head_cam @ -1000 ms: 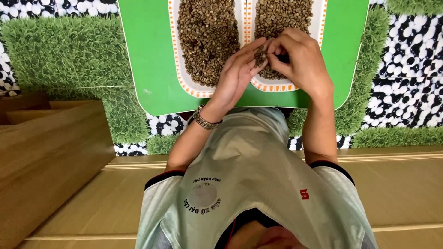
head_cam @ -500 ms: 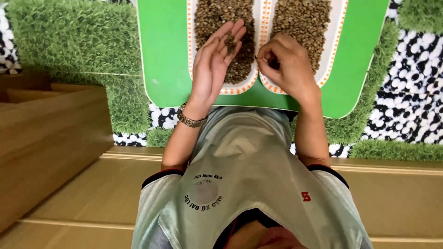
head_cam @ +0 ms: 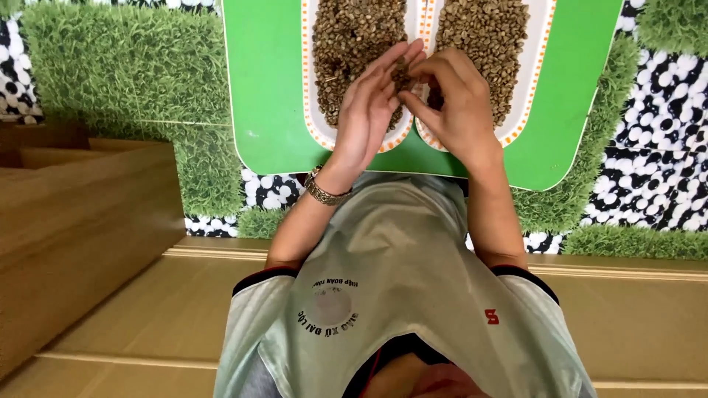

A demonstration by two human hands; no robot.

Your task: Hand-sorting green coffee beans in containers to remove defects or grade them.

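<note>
Fingers [head_cam: 383,77] of left hand [head_cam: 369,118] held straight and close together, palm up and slightly cupped, cradling a small heap of beans [head_cam: 401,76] near the tips. Fingers [head_cam: 435,74] of right hand [head_cam: 457,110] curled in, thumb and forefinger pinched at that heap; whether a bean sits between them, cannot tell. Both hands hovering over the inner edges of two white trays, left tray [head_cam: 313,125] and right tray [head_cam: 522,110], each filled with more beans, on a green tabletop [head_cam: 265,110]. Beans small, oval, dull olive-brown, dry-looking. Likely light, hard and smooth, prone to roll or spill off a tilted palm; best taken singly by fingertip pinch across the narrow sides. Metal watch [head_cam: 324,193] on left wrist.
</note>
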